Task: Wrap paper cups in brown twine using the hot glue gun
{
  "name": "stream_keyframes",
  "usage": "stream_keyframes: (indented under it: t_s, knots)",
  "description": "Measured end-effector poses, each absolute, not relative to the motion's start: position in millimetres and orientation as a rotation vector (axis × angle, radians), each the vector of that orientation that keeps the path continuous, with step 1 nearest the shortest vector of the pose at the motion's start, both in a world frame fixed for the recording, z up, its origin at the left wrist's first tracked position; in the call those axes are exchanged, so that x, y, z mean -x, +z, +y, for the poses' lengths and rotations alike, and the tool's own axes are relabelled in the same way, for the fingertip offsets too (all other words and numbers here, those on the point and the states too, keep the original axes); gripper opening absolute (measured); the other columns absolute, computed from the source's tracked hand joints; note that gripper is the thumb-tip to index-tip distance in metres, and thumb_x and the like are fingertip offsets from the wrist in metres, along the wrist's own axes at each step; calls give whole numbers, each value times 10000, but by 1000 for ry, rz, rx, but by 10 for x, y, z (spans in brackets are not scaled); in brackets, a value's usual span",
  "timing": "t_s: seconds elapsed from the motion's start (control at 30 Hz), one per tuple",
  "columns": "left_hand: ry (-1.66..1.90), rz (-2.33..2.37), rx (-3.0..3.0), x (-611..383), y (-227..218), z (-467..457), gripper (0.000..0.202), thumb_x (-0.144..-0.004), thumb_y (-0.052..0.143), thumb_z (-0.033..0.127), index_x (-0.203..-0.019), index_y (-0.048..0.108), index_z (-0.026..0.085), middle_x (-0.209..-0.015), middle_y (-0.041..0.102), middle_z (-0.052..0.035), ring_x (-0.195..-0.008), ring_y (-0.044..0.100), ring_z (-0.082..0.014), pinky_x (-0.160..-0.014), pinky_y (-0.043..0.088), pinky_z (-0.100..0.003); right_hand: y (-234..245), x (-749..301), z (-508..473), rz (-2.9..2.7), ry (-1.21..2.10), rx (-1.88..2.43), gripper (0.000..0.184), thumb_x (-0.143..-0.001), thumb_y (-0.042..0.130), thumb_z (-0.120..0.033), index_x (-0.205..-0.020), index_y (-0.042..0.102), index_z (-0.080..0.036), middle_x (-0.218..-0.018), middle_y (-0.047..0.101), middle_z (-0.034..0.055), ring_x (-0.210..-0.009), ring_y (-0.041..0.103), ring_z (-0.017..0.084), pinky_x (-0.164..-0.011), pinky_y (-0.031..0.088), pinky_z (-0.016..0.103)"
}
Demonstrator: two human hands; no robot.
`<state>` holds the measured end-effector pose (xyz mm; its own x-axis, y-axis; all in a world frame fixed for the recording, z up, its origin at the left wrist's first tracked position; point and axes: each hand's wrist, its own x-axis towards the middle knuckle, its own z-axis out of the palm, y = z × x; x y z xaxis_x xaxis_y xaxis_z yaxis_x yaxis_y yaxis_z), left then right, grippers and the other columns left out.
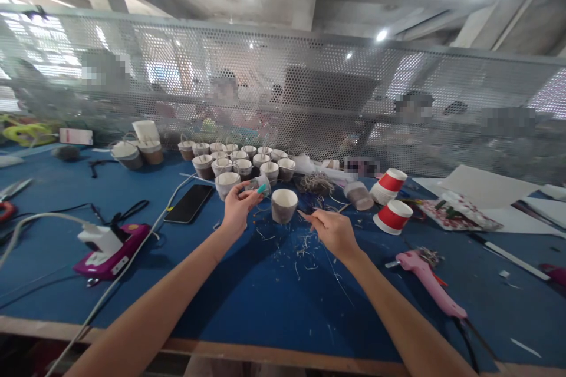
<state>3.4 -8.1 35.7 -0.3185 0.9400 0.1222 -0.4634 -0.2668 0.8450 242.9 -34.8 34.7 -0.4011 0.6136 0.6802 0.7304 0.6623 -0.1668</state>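
My left hand [237,211] is closed on a clear plastic cup [265,184], tilted on its side, with a bright teal patch at the thumb tip. Just right of it a small grey-white cup [284,207] stands upright on the blue table, touched by neither hand. My right hand [335,234] is closed round a thin, dark pointed tool [304,214] whose tip points left toward that cup; its kind is hard to make out. Behind my left hand stand rows of small grey-brown cups [223,166], several with thin looped handles.
Fibre scraps [305,247] litter the blue table [265,306]. A pink glue gun [431,283] and red-banded paper cups [393,218] lie right. A phone [189,203], a purple power strip [112,253] and a white cable [152,230] lie left. A perforated metal screen [265,94] stands behind.
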Motion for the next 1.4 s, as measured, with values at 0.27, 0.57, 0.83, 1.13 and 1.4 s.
stream_keyframes:
  t_s: [0.27, 0.57, 0.83, 1.13, 1.4]
  knots:
    - [1742, 879, -906, -42, 334, -92, 557, -522, 855, 249, -982, 550, 171, -653, 700, 17, -630, 687, -161, -684, 557, -308, 385, -2401, -403, -2166, 257, 1244, 457, -984, 322, -381, -604, 513, -216, -445, 623, -1, -399, 582, 132, -472, 374, 221]
    - [1746, 935, -957, -40, 351, -103, 503, -546, 836, 257, -953, 553, 176, -631, 685, 23, -614, 677, -156, -672, 550, -298, 381, -2393, -376, -2129, 84, 1216, 298, -927, 488, -424, -748, 592, -210, -584, 704, 16, -502, 637, 154, -503, 370, 229]
    - [1743, 922, -994, -40, 335, -85, 520, -542, 845, 286, -972, 573, 178, -642, 695, 13, -603, 673, -158, -642, 548, -294, 398, -2381, -403, -2014, 461, 1209, 358, -953, 371, -372, -675, 536, -218, -441, 618, -15, -372, 575, 139, -488, 424, 226]
    - [1672, 910, -1019, -60, 374, -124, 584, -510, 867, 273, -1012, 591, 158, -690, 729, -21, -653, 696, -180, -683, 560, -321, 377, -2389, -373, -1866, 683, 1188, 441, -931, 371, -540, -671, 528, -221, -346, 486, -52, -301, 508, 139, -415, 399, 233]
    - [1672, 913, -1073, -46, 390, -128, 575, -520, 857, 238, -1039, 621, 161, -688, 735, -25, -692, 704, -192, -705, 560, -322, 398, -2378, -377, -2036, 305, 1230, 303, -874, 561, -487, -729, 534, -223, -456, 609, -29, -441, 593, 158, -513, 385, 250]
